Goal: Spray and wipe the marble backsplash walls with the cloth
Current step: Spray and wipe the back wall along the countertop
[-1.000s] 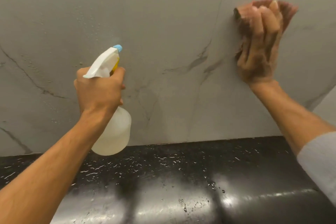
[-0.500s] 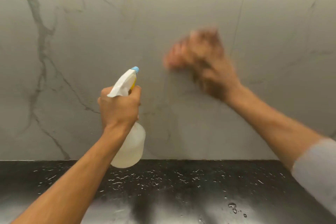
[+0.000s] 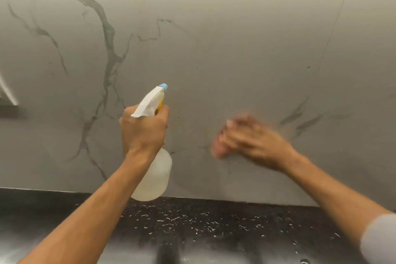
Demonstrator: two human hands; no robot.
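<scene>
The grey marble backsplash (image 3: pixel 214 49) with dark veins fills the view. My left hand (image 3: pixel 143 133) grips a translucent spray bottle (image 3: pixel 155 176) with a white trigger head and blue nozzle, pointed at the wall. My right hand (image 3: pixel 252 139), blurred by motion, presses a brownish cloth (image 3: pixel 217 149) flat against the lower wall, right of the bottle. Only the cloth's left edge shows past my fingers.
A black glossy countertop (image 3: pixel 203 227) speckled with water drops runs below the wall. A vertical seam (image 3: pixel 334 28) crosses the marble at the upper right. A dark fixture (image 3: pixel 8 109) juts in at the left edge.
My right hand with the cloth has swept from high on the right down and leftward to the lower wall. The view has shifted left and up; the bottle stays held up.
</scene>
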